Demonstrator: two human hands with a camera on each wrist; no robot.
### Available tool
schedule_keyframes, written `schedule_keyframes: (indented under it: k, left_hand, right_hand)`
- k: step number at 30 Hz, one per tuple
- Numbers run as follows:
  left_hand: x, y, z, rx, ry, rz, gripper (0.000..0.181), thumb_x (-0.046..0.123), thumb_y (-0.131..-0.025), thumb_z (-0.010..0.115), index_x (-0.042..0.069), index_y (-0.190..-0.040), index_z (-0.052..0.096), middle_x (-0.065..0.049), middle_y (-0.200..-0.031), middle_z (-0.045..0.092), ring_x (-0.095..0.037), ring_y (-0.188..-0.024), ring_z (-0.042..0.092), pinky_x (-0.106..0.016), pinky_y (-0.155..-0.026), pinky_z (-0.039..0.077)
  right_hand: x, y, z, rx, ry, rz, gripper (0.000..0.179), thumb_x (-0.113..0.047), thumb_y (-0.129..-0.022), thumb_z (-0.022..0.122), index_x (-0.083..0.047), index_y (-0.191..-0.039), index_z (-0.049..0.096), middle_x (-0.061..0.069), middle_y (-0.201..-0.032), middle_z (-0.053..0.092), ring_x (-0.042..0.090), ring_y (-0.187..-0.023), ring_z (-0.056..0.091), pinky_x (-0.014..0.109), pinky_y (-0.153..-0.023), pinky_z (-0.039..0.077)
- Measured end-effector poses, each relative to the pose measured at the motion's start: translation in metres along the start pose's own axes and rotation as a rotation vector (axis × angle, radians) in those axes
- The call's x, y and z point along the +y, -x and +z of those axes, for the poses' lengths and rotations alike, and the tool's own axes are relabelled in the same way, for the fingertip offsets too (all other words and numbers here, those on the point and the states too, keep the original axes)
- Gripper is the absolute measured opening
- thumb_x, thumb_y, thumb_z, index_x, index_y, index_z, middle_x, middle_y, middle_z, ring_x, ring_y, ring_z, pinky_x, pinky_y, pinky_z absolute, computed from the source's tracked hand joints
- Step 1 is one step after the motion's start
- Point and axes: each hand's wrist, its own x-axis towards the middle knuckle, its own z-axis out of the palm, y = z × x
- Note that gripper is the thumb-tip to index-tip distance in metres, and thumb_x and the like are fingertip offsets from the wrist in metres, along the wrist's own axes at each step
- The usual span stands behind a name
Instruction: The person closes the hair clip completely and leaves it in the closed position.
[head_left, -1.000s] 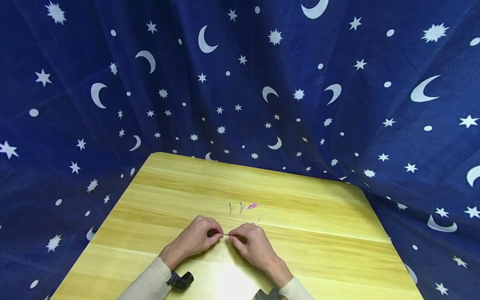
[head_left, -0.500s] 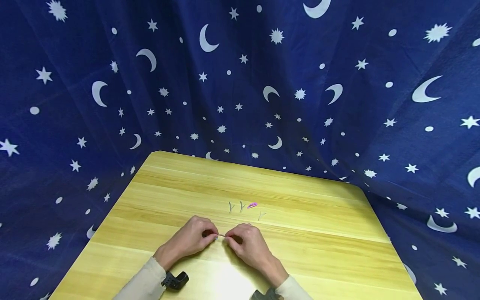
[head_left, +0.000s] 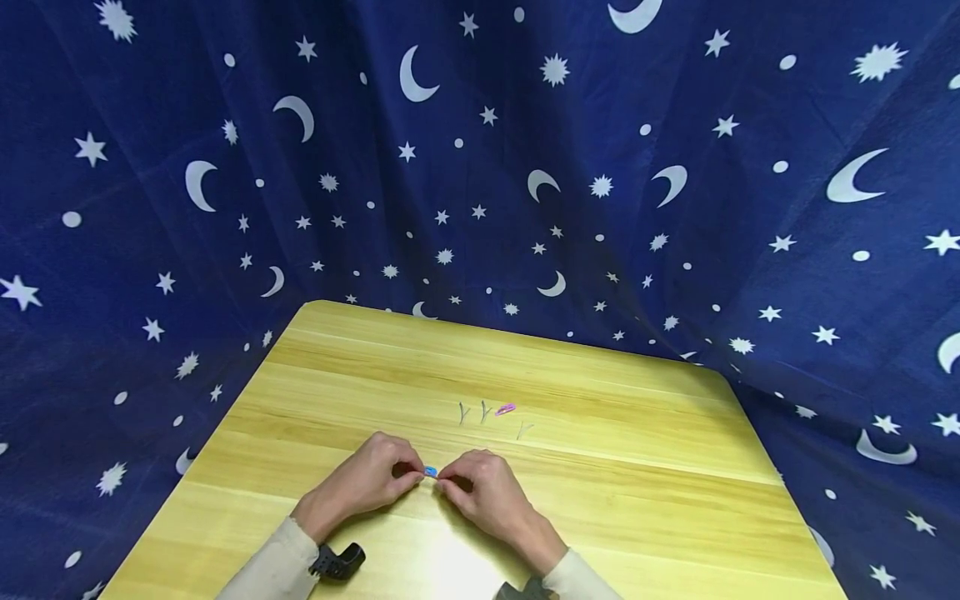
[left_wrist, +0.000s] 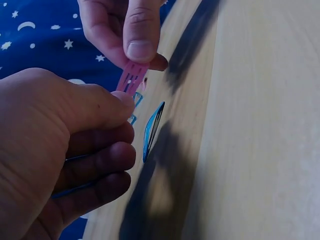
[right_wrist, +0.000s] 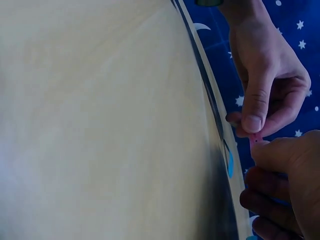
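Between both hands is a pink snap hair clip (left_wrist: 131, 79), flat with slots along it. My left hand (head_left: 371, 477) pinches one end with thumb and forefinger. The other end is pinched by my right hand (head_left: 483, 487); in the right wrist view the pink clip (right_wrist: 255, 139) mostly hides behind the fingertips. A blue hair clip (head_left: 431, 471) shows just past the fingertips in the head view. In the left wrist view that blue clip (left_wrist: 153, 132) lies on the table close to the left fingers.
Farther back on the wooden table (head_left: 600, 392) lies a pink hair clip (head_left: 506, 409). Around it are several thin Y-shaped clips, one dark clip (head_left: 485, 412) beside it and a paler clip (head_left: 524, 430) to the right. A dark blue star-and-moon curtain (head_left: 480, 167) hangs behind.
Both hands have shifted a little left and towards the body, still holding the pink clip between them. The blue clip has come into view beside the fingertips.
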Motion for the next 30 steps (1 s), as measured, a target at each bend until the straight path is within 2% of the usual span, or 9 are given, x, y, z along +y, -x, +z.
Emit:
schedule_keyframes:
  k: [4,10,19,30]
  left_hand:
    - [-0.001,0.004,-0.002,-0.02,-0.008,-0.015,0.009,0.008,-0.093,0.087,0.017,-0.091,0.085,0.01,-0.089,0.079,0.005,-0.08,0.065,-0.02,-0.071,0.057]
    - [-0.005,0.008,-0.004,-0.058,-0.005,-0.013,0.014,0.005,-0.09,0.087,0.017,-0.086,0.084,0.015,-0.084,0.076,0.007,-0.076,0.062,-0.018,-0.068,0.055]
    - [-0.004,0.013,-0.004,-0.077,0.021,-0.04,0.017,0.003,-0.088,0.087,0.018,-0.084,0.083,0.015,-0.079,0.073,0.009,-0.069,0.057,-0.015,-0.061,0.052]
    - [-0.005,0.014,-0.004,-0.092,-0.05,-0.033,0.012,0.007,-0.089,0.088,0.018,-0.088,0.086,0.016,-0.079,0.072,0.008,-0.07,0.056,-0.016,-0.064,0.051]
  right_hand:
    - [-0.002,-0.001,0.005,-0.013,0.015,-0.01,0.005,-0.019,-0.096,0.086,-0.015,-0.093,0.085,-0.009,-0.09,0.081,0.002,-0.085,0.073,0.03,-0.086,0.062]
    - [-0.004,-0.003,0.01,-0.037,0.099,-0.034,0.005,-0.021,-0.092,0.09,-0.021,-0.091,0.085,-0.012,-0.086,0.079,-0.003,-0.08,0.068,0.027,-0.083,0.059]
    - [-0.008,-0.005,0.014,-0.09,0.158,-0.04,0.005,-0.023,-0.092,0.09,-0.021,-0.09,0.085,-0.013,-0.083,0.076,-0.004,-0.077,0.063,0.022,-0.078,0.055]
    - [-0.011,-0.008,0.015,-0.11,0.195,-0.058,0.006,-0.024,-0.093,0.089,-0.022,-0.089,0.085,-0.014,-0.081,0.074,-0.005,-0.074,0.06,0.02,-0.075,0.052]
